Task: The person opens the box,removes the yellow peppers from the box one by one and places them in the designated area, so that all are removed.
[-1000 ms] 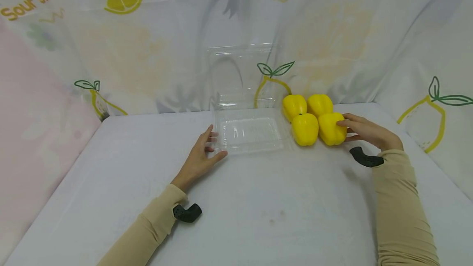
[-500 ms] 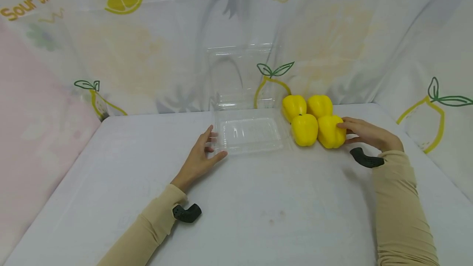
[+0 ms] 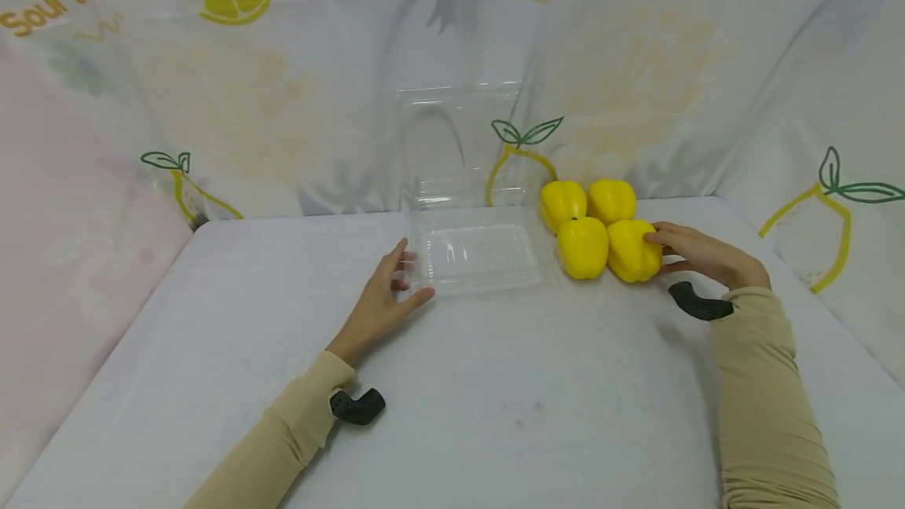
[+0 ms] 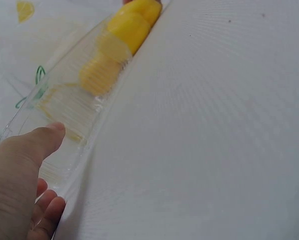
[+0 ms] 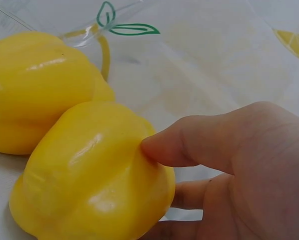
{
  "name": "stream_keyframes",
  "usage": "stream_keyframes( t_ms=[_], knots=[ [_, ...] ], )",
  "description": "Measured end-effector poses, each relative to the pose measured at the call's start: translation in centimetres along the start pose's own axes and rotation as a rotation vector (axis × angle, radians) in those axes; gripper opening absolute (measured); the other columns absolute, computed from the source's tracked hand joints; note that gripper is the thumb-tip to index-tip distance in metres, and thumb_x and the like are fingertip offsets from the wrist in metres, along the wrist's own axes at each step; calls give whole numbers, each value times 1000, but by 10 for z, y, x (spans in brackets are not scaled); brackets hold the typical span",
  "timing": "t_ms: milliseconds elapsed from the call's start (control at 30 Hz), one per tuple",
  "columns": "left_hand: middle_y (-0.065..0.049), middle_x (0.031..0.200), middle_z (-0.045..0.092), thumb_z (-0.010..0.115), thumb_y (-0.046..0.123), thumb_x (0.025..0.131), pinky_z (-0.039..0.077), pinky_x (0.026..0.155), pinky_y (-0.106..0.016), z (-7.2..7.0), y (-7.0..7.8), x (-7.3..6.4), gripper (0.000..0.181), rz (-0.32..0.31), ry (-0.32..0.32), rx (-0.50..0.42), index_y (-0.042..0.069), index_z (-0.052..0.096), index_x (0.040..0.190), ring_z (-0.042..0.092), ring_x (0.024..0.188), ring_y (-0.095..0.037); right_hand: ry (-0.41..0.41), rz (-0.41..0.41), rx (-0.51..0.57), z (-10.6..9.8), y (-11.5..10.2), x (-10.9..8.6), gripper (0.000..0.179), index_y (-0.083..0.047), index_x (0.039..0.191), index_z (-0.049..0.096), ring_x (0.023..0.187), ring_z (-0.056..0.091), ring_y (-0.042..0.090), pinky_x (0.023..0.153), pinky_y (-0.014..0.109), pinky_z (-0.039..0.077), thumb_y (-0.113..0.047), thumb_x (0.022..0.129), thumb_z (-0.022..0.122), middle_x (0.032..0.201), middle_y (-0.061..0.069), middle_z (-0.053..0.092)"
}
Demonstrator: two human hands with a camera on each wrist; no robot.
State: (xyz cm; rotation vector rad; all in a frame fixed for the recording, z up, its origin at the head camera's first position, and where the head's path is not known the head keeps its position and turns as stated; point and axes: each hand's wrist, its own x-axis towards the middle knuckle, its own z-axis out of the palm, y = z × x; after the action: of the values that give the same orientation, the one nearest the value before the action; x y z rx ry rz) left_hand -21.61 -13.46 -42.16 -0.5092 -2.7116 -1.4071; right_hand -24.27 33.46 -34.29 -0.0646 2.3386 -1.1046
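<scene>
Yellow bell peppers, several of them, stand in a tight cluster at the right of the table in the head view. My right hand [image 3: 707, 255] holds the front right bell pepper [image 3: 632, 251], its thumb on the near face [image 5: 94, 180] and its fingers against the right side. Left of the cluster lies a clear plastic box [image 3: 481, 254] with its lid [image 3: 463, 140] raised at the back. My left hand [image 3: 382, 301] rests at the box's front left corner, with fingers along the left wall and the thumb at the front edge. Nothing shows inside the box.
Another bell pepper [image 3: 582, 248] touches the held one on its left, with two more behind. A white cloth covers the table [image 3: 495, 399]. The patterned curtain [image 3: 311, 85] hangs directly behind the box and peppers.
The front right bell pepper has shifted slightly toward me in my right hand. My left hand and the box have stayed where they were.
</scene>
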Motion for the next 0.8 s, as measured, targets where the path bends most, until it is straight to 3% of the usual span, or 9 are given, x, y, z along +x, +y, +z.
stream_keyframes(
  t_ms=[600,800],
  knots=[
    [-6,139,44,73,35,82,47,92,-40,0,2,1,94,-10,8,-29,11,15,152,58,101,-27,2,1,1,1,1,-2,83,1,150,-3,134,27,45,110,58,28,-52,99,35,154,29,9],
    [-8,140,45,75,30,81,48,91,-39,1,0,1,96,0,25,-37,9,14,152,58,99,-26,36,-37,6,0,0,-3,80,0,150,3,132,30,45,109,59,29,-55,99,31,153,28,13]
  ],
)
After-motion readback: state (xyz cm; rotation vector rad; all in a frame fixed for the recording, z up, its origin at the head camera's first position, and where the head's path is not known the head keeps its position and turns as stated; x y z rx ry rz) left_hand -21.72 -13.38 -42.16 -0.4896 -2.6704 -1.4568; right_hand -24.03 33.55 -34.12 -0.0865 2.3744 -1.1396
